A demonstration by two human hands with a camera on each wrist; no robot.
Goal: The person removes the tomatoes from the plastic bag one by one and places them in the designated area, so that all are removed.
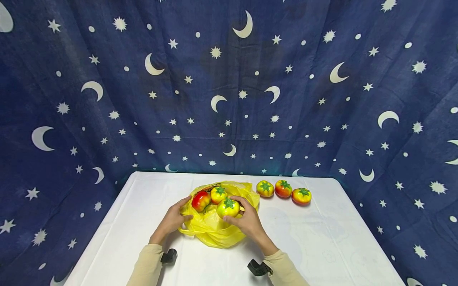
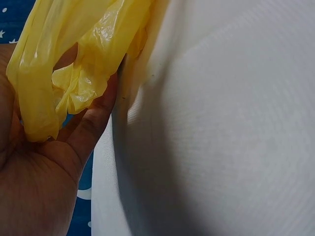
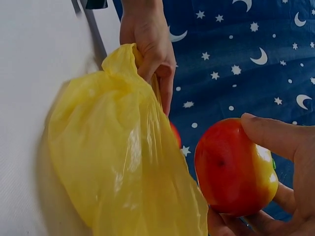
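A yellow plastic bag (image 1: 218, 235) lies on the table with its mouth spread upward. My left hand (image 1: 173, 218) grips the left side of its rim; in the left wrist view the bag's plastic (image 2: 98, 39) passes between thumb and fingers. Over the right part of the opening, my right hand (image 1: 251, 222) holds a red-yellow tomato (image 1: 228, 207) with a green leafy top, thumb on one side and fingers on the other. Its red underside shows in the right wrist view. Inside the bag sit another yellow tomato (image 1: 218, 194) and a red fruit (image 1: 201, 201).
Three more tomatoes stand in a row at the back right of the white table (image 1: 340, 246): a yellowish one (image 1: 265, 189), a redder one (image 1: 283, 189) and a red-yellow one (image 1: 301, 196). A dark blue curtain (image 1: 229, 79) with moons and stars hangs behind the table.
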